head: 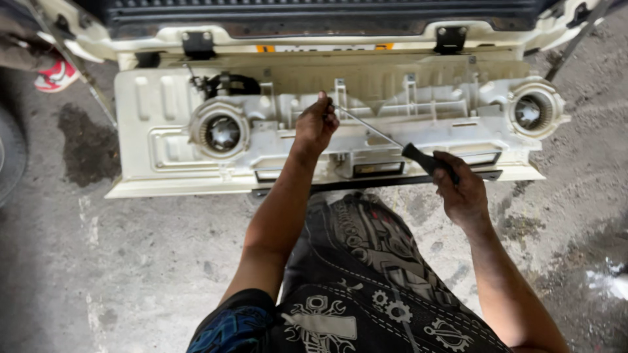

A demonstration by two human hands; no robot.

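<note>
A cream-white car bumper panel (170, 140) lies inner side up on the concrete, with a round lamp housing (220, 131) at the left and another (533, 111) at the right. My right hand (461, 189) grips the black handle of a long screwdriver (425, 159). Its thin metal shaft runs up and left to the panel's middle. My left hand (315, 124) rests on the panel there, fingers closed at the shaft's tip near a small bracket.
The rear of a white vehicle (314, 26) spans the top of the view. A tyre (10, 153) shows at the left edge, with a red shoe (55, 75) above it. A dark oil stain (85, 144) marks the concrete. My patterned trouser leg (366, 261) is below.
</note>
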